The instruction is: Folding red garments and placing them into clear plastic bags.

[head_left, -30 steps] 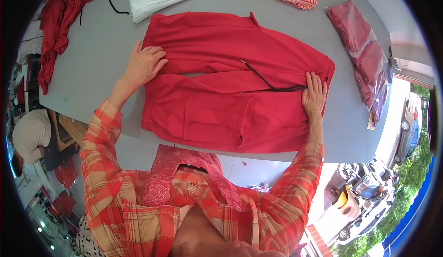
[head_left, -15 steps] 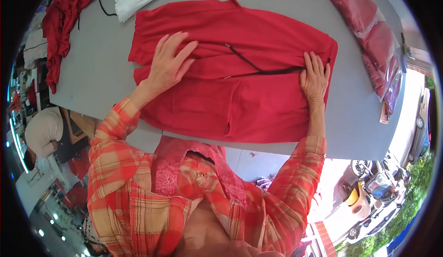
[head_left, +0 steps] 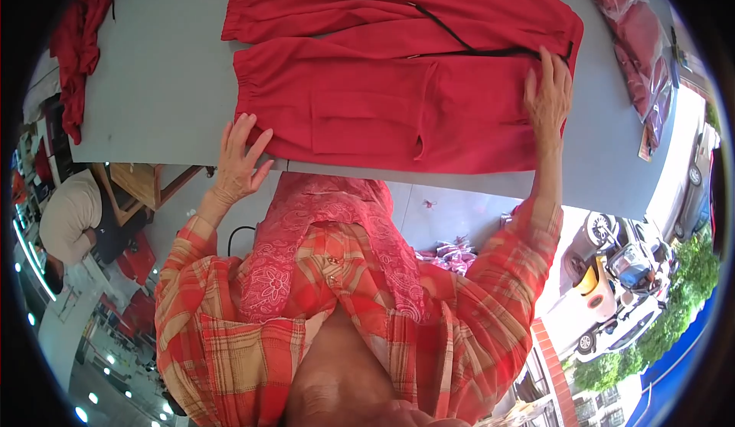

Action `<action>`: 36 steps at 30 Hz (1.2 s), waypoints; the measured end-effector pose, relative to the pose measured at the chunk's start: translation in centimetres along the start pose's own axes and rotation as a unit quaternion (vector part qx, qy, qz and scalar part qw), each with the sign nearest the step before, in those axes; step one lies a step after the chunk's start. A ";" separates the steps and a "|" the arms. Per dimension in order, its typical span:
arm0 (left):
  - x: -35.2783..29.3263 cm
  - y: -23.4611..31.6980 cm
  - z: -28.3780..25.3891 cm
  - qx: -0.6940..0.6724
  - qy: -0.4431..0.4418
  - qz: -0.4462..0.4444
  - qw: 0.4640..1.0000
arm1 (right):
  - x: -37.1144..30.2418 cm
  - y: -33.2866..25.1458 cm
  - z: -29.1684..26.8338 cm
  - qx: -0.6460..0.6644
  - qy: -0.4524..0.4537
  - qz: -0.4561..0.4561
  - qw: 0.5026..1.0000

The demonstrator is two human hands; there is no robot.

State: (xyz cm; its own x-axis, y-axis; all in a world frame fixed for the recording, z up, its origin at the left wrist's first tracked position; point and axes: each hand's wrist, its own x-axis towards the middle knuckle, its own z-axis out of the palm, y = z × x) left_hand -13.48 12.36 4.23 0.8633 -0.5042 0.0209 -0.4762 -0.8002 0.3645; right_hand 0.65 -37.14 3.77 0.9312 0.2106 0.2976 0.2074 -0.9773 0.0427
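Grey and broad, the bench (head_left: 153, 82) fills the upper half of the view, with a street of parked cars and trees curving past its far right edge. On it lies a red garment (head_left: 398, 67), spread flat and folded over on itself, a dark drawstring running across its upper layer and a patch pocket facing up on the lower one. More red cloth (head_left: 80, 36) hangs off the bench at the far left, and bagged red pieces (head_left: 635, 36) lie along the right end.

At the garment's right edge the right hand (head_left: 548, 94) lies flat, fingers extended, pressing the fabric down without gripping it. By the near left corner of the garment, the left hand (head_left: 239, 160) is open with fingers spread at the bench edge, holding nothing; its fingertips come just to the hem.

Judging by the lie of the cloth, this looks like the smoothing stage of a fold. A next move would call for the left hand to take the near hem while the right pins its side.
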 end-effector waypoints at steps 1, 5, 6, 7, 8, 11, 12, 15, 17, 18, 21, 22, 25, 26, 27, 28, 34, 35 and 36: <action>-0.4 -0.3 -0.3 0.010 -0.027 0.018 0.999 | -1.6 -1.2 -1.6 0.089 -0.020 0.033 0.995; -1.3 -1.7 0.4 0.037 -0.031 0.021 0.999 | -10.2 -3.5 -6.2 0.079 -0.190 -0.084 0.975; -0.9 -2.0 0.6 0.043 -0.005 0.019 0.999 | -11.7 -3.5 -6.2 0.077 -0.190 -0.080 0.976; -0.6 -2.2 0.5 0.050 0.021 0.018 0.998 | -12.9 -3.4 -6.2 0.049 -0.178 -0.061 0.981; -0.5 -2.2 0.3 0.051 0.022 0.021 0.998 | -13.8 -3.2 -6.0 0.022 -0.164 -0.042 0.985; 0.8 -2.8 0.1 0.067 0.036 0.041 0.996 | -15.0 -2.0 -4.0 -0.008 -0.135 0.005 0.991; 0.6 -2.9 -0.1 0.055 0.027 0.035 0.997 | -14.9 -1.7 -3.7 -0.006 -0.128 0.008 0.992; 0.8 -3.2 -0.8 0.017 0.020 0.014 1.000 | -14.5 -0.8 -3.4 -0.001 -0.139 0.018 0.990; 0.5 -2.8 -1.5 -0.015 0.016 -0.004 1.000 | -14.0 -0.3 -3.6 -0.009 -0.121 0.023 0.992; 0.9 -2.9 -1.7 -0.034 0.027 -0.027 0.999 | -13.5 -0.2 -3.8 0.006 -0.130 0.037 0.991; 2.3 -3.6 -2.6 -0.109 0.050 -0.108 0.987 | -11.8 1.3 -4.4 -0.016 -0.087 0.013 0.996; 3.0 -3.9 -3.0 -0.164 0.061 -0.166 0.971 | -11.0 2.0 -4.7 -0.018 -0.086 0.014 0.996; 6.6 -4.5 -5.5 -0.145 0.137 -0.175 0.964 | -7.6 3.7 -5.9 -0.046 -0.042 0.045 0.997; 7.8 -4.9 -6.3 -0.146 0.140 -0.173 0.964 | -6.2 4.0 -6.3 -0.045 -0.022 0.043 0.998; 8.8 -5.3 -7.1 -0.130 0.164 -0.156 0.965 | -4.8 4.4 -6.7 -0.044 -0.001 0.039 0.998; 9.6 -5.7 -7.6 -0.114 0.189 -0.140 0.965 | -3.5 4.8 -7.1 -0.044 0.004 0.038 0.998; 15.8 -9.8 -8.8 -0.112 0.181 -0.145 0.966 | 4.3 7.3 -5.0 0.019 0.009 0.086 0.996; 17.7 -10.5 -8.4 -0.091 0.204 -0.118 0.968 | 6.0 7.5 -4.3 0.019 0.018 0.078 0.997; 19.4 -11.3 -7.7 -0.067 0.225 -0.094 0.967 | 7.8 7.6 -3.5 0.038 0.011 0.079 0.996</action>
State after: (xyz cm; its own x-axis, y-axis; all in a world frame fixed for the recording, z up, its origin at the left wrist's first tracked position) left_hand 9.99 14.13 7.66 0.9321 -0.1371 0.3352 -0.3041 -0.7989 0.5189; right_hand 8.43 -42.96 9.73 0.9476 0.0534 0.3151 0.0820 -0.9936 -0.0783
